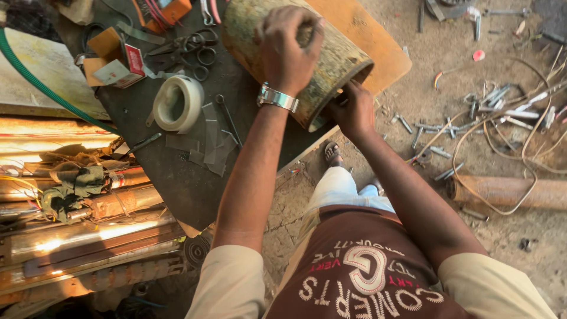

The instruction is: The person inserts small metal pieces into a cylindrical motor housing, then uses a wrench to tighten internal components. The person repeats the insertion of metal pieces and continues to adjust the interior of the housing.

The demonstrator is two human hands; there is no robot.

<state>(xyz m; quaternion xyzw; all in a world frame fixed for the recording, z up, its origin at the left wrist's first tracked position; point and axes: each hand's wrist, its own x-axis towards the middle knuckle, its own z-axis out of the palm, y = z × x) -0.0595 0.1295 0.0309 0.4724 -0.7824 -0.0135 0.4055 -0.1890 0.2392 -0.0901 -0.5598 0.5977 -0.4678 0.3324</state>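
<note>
A wide, rusty yellowish metal cylinder [331,59] lies on its side at the edge of a dark workbench [177,177], its open end toward me. My left hand [287,50], with a metal watch on the wrist, presses down on top of the cylinder, fingers curled over it. At the rim of the open end is my right hand [354,109], its fingers closed on the lower edge; whether it holds a small tool there is hidden.
On the bench lie a white tape roll [177,103], scissors [189,50], a spanner [227,118], tape strips and small boxes. Metal pipes [88,236] are stacked at left. Bolts, wire and a rusty pipe [514,192] litter the dirt floor at right.
</note>
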